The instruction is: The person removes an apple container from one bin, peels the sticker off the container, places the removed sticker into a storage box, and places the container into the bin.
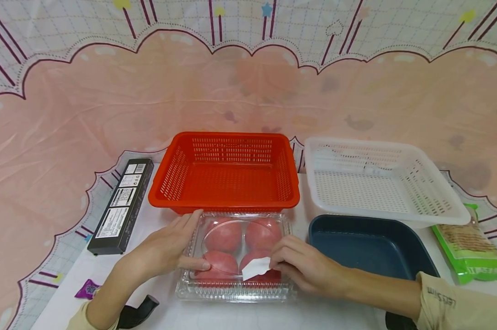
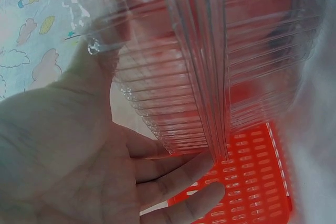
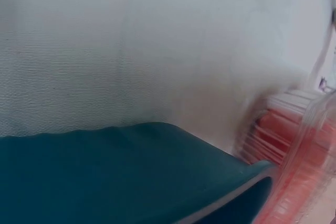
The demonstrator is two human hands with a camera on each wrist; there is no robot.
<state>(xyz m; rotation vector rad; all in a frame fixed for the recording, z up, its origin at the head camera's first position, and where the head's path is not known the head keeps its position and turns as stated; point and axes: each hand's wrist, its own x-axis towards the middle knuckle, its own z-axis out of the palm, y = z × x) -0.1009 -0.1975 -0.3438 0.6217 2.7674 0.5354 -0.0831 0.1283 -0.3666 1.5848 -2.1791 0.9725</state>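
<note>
- With the clear clamshell box (image 1: 236, 256) of four tomatoes (image 1: 243, 250) sitting at 6 o'clock on the counter (image 1: 232, 316), just in front of the red basket (image 1: 225, 172), step looks like peeling the seal.
- Left hand (image 1: 170, 250): fingers laid out against the box's 9 o'clock edge, thumb on the lid, steadying it.
- Right hand (image 1: 304, 266): fingertips pinching the white label (image 1: 256, 267) at the lid's 5 o'clock side.
- Advice: keep left pressure down, peel the label low and slow toward 3 o'clock, so the thin lid doesn't buckle.
- Blue tray (image 1: 368, 245) at 3 o'clock, white basket (image 1: 380, 183) at 2, black carton (image 1: 122, 204) at 10.
</note>
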